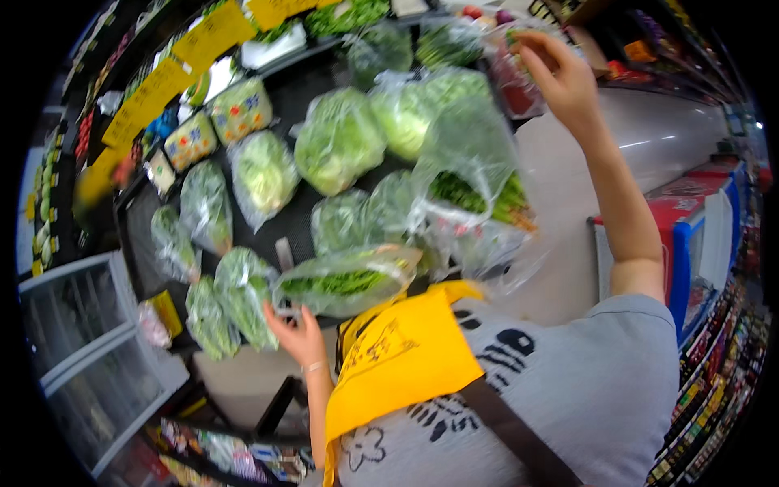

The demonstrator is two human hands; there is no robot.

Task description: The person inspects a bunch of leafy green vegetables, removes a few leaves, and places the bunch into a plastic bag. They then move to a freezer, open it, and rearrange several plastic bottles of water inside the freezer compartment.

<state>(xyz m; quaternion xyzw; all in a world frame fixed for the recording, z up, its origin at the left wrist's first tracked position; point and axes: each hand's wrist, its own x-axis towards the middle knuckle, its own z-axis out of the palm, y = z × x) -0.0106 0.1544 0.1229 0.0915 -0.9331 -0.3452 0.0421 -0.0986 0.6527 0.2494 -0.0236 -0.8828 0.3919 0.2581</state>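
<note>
My left hand [296,333] is low at the near edge of the black display table, its fingers beside a clear bag of leafy greens [341,281]. My right hand [563,76] is raised at the upper right, fingers curled at the top of a clear bag with red contents [517,85]; whether it grips the bag cannot be told. Between them lie a large open-looking plastic bag with leafy greens and brown roots [481,189], bagged lettuces [341,140] and a bagged cabbage [263,173]. More bagged greens [245,292] lie left of my left hand.
The black display table [143,225] stands before me. Yellow signs with writing [149,91] hang along its far left side. A glass-doored cabinet [91,341] is at the left, red and blue freezers [681,225] at the right, and stocked shelves [712,389] at the lower right.
</note>
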